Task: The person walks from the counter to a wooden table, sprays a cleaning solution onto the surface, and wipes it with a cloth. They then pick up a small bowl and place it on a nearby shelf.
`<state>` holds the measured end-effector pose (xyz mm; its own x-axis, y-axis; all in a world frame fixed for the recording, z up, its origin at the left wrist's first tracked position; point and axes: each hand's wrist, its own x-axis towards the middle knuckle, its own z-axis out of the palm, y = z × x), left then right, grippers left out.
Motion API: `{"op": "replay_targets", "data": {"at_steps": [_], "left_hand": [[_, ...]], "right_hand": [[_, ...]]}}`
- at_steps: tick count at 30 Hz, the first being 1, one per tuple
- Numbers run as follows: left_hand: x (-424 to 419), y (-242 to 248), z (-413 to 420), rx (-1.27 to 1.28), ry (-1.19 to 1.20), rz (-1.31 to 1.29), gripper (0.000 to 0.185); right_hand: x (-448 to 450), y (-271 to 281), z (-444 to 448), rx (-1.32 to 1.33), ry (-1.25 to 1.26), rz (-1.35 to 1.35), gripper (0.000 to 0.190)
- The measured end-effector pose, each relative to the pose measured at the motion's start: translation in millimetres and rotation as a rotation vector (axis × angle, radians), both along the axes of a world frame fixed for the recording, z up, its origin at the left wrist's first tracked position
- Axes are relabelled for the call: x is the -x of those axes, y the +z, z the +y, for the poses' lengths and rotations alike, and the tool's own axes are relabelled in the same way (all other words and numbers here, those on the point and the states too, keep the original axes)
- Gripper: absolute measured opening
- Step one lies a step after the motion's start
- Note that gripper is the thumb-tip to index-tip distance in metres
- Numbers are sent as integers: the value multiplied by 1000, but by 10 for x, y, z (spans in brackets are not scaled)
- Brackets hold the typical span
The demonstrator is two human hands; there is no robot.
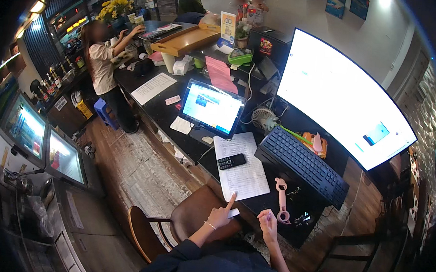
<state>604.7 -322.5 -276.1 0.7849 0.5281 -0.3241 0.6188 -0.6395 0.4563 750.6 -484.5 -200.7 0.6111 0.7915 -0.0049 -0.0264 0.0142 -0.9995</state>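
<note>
My left hand [219, 216] points its index finger at the lower edge of a written paper sheet [250, 182]; a small white object [233, 213] lies under its other fingers, seemingly held. My right hand [268, 221] is raised by the counter's edge, its fingers curled around a slim, light pen-like thing [269, 214]. On the sheet rests a black keypad phone [231, 161]. A pink plastic strap-like holder [282, 200] lies to the right of the sheet, near keys [303, 218]. Beyond the sheet stands a lit tablet-like touchscreen [212, 108].
A black keyboard [305, 164] and a large curved monitor [342, 94] stand at right, with a small fan [264, 119] beside them. A brown chair [199, 212] is close at left. Another person [105, 67] handles cups at the counter's far end, near a wooden tray [188, 39].
</note>
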Motion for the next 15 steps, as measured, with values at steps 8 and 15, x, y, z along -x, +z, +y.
{"op": "replay_targets", "data": {"at_steps": [8,15], "left_hand": [[-1,25,8,34,-9,-19,112],[8,54,15,47,-13,-29,113]], "right_hand": [[-63,22,-53,-62,45,-64,58],[-79,-61,-76,-26,47,-106,55]]}}
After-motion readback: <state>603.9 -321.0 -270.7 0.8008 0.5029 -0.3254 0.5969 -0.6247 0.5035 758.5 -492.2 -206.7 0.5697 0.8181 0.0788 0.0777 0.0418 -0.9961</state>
